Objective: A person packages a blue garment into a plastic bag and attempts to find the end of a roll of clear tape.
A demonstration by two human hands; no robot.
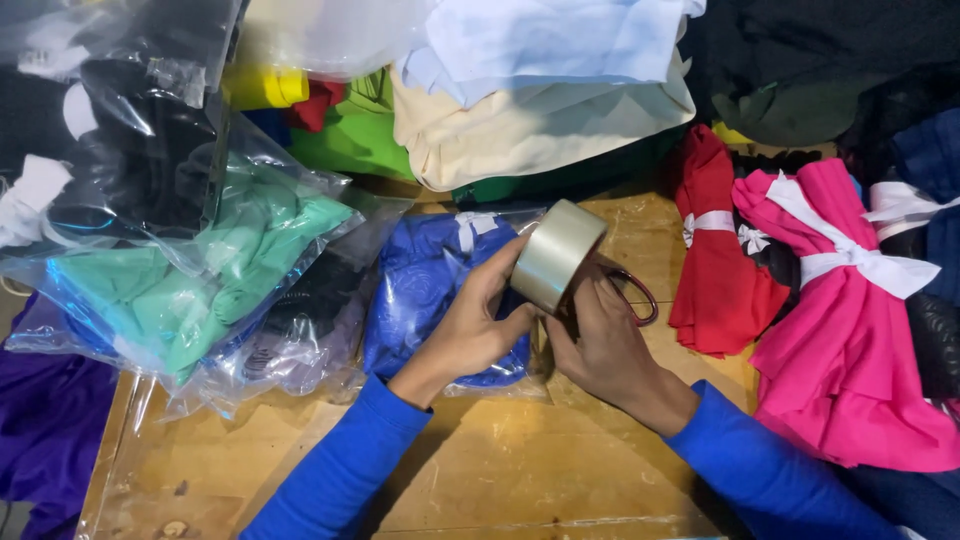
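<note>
A roll of clear packing tape (pixel 556 256) was gripped by the closed left hand (pixel 478 322) and right hand (pixel 598 340) above a bagged blue garment (pixel 425 280).

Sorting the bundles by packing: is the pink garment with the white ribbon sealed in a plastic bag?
No. The pink garment lies bare on the wooden table, tied only with a white ribbon.

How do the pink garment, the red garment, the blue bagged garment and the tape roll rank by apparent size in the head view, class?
1. Pink garment, largest.
2. Red garment and blue bagged garment: alike, and hands cover part of the blue one, so unranked.
3. Tape roll, smallest, held in both hands.
</note>
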